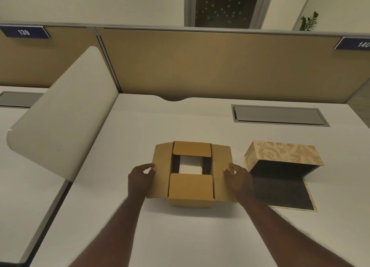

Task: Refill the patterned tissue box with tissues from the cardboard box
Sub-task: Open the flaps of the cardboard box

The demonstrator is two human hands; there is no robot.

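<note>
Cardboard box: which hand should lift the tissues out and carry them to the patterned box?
Right, probably. The right hand grips the flap on the patterned tissue box side; the left hand would cross over the cardboard box. Tissues sit centred.

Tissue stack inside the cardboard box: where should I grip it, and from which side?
Come straight down from above. The white tissue stack shows only through the square gap between the cardboard box's near and far flaps. Grip its left and right edges, where dark gaps beside it probably leave finger room. The left hand and right hand hold the side flaps spread.
</note>
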